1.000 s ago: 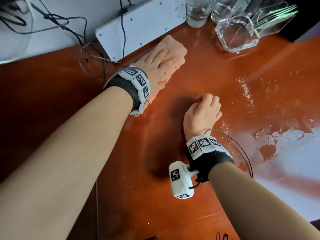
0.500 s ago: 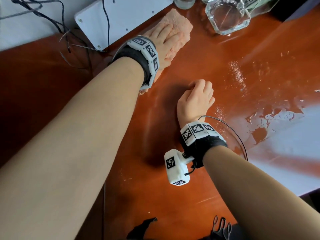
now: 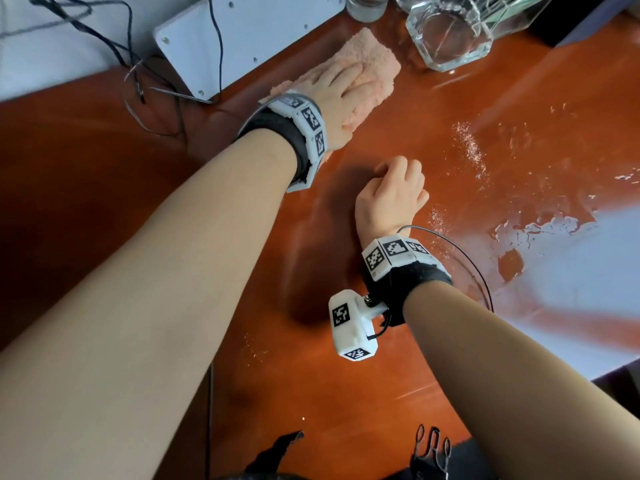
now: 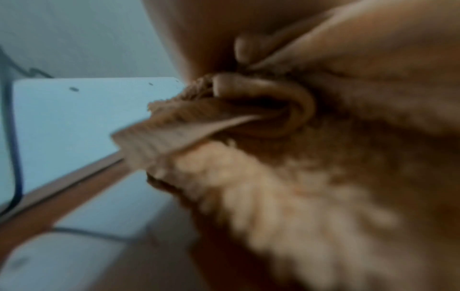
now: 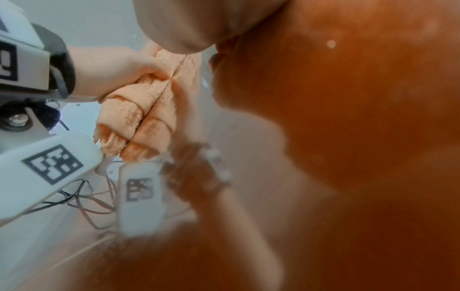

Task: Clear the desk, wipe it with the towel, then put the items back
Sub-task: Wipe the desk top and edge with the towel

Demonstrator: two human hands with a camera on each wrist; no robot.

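From my remote seat I judged the job to be in its middle step: the centre of the glossy reddish-brown wooden bench lay bare, so clearing looked done, and wiping was in hand but not finished. The left hand lay flat, fingers extended, pressing the folded peach terry towel onto the bench near its far edge, just beside a white rectangular panel with screw holes; the left wrist view showed the thumb tucked into a fold of the towel. The right hand was clenched loosely around nothing, knuckles resting on the bench nearer me. Left to do, as I read it: a streak of white powdery specks and a patch of spilled water to the right, both apart from the towel, then returning the items. I counted one towel, one panel, one heavy clear glass dish with facets, at least one clear drinking glass at the top edge, one clear acrylic holder and several dark cables.
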